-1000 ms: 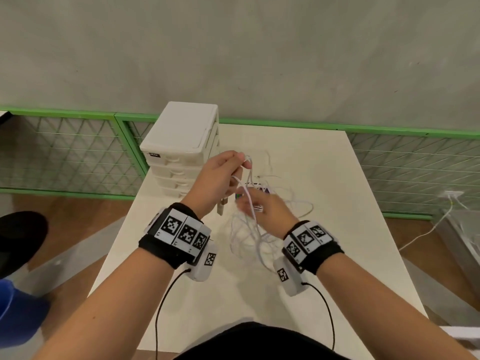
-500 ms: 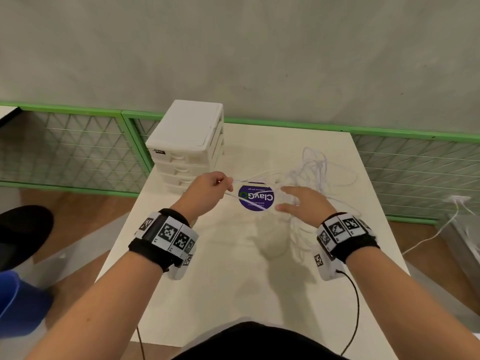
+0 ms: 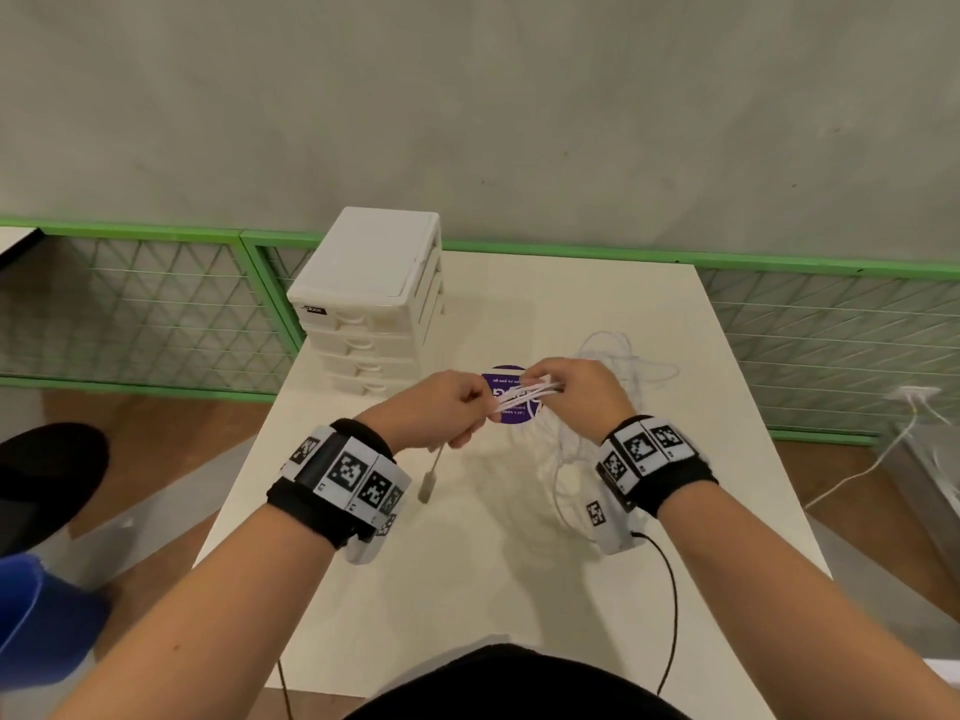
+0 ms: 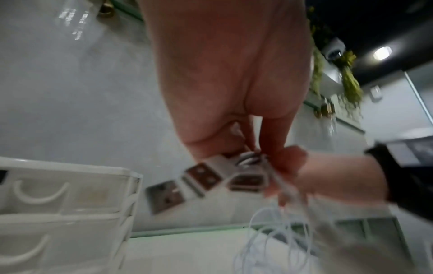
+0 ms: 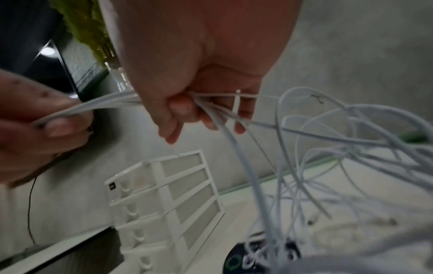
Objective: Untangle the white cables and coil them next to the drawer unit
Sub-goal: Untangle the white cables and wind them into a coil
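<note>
Two hands meet above the middle of the worktop [image 3: 467, 589], both gripping the white cables [image 3: 524, 397]. We note the left hand [image 3: 436, 413] has its fingers [image 5: 58, 128] curled tight, thumb pressed down on a flat bundle of strands. From the left wrist view, several USB plugs [image 4: 201, 178] jut out of that grip, though the view is blurred. One connector end [image 3: 428, 485] hangs below the left hand, clear of the worktop as far as we can tell. The right hand [image 3: 576, 392] is likewise closed, its fingers [image 5: 178, 111] wrapped round the same strands, which run short and taut between the two hands. Beyond the right hand the cables fan out into loose, tangled loops [image 5: 339, 148] that fall to the worktop on the right side. A purple round sticker [image 3: 506, 402] lies beneath the hands. A white drawer unit [image 3: 374, 304] stands at the rear left of the worktop, near the left hand, apart from the cables.
</note>
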